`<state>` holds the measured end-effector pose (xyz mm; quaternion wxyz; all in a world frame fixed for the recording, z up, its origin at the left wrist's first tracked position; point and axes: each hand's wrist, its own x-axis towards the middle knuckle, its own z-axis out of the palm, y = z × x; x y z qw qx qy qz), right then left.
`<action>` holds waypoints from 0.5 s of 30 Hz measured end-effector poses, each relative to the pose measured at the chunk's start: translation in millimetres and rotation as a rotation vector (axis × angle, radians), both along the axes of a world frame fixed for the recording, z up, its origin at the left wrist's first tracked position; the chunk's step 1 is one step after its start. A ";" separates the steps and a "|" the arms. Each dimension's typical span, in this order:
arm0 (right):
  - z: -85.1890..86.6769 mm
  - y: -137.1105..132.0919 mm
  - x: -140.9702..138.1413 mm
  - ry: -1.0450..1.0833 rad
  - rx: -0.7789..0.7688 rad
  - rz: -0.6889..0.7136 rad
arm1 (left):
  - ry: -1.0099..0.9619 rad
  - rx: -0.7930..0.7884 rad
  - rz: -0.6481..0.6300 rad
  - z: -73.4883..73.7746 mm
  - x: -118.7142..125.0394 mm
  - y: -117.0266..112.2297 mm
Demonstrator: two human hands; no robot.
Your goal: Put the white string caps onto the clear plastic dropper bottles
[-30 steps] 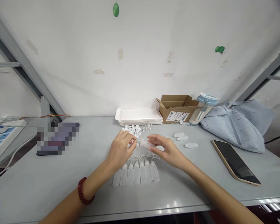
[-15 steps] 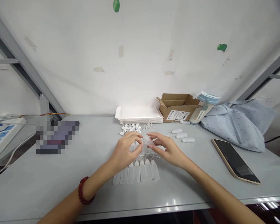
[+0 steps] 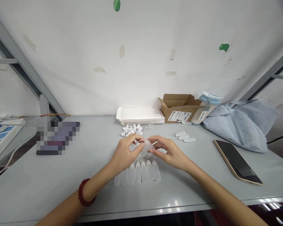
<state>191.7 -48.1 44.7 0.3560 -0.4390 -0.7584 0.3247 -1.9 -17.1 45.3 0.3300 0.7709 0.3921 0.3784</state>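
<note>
My right hand (image 3: 170,151) pinches a small translucent plastic bottle (image 3: 149,144) held sideways above the table. My left hand (image 3: 125,152) meets it at the bottle's left end, fingers pinched on a small white part I cannot make out. Just below my hands lies a row of several like bottles (image 3: 139,172), side by side with thin white strings at their necks. A heap of small white caps (image 3: 131,129) lies just beyond my hands. Three loose white bottles (image 3: 185,137) lie to the right.
At the back stand a stack of flat white trays (image 3: 140,115), an open cardboard box (image 3: 179,107), a blue-lidded cup (image 3: 205,108) and a pale blue cloth bag (image 3: 238,127). A tablet (image 3: 237,161) lies at right. A blurred dark object (image 3: 57,138) and a power strip (image 3: 0,133) lie at left.
Both hands stayed together over the bottle row, shifting only slightly. The left fingers closed in on the end of the held bottle. The view tilted a little.
</note>
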 end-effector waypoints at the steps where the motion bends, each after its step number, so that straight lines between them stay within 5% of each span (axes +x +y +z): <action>1: 0.0 -0.3 -0.3 0.001 0.007 0.008 | -0.020 -0.030 -0.017 0.2 -0.1 0.4; 15: -1.2 -4.5 -1.7 -0.043 0.156 0.008 | -0.086 -0.239 -0.157 4.0 0.2 2.4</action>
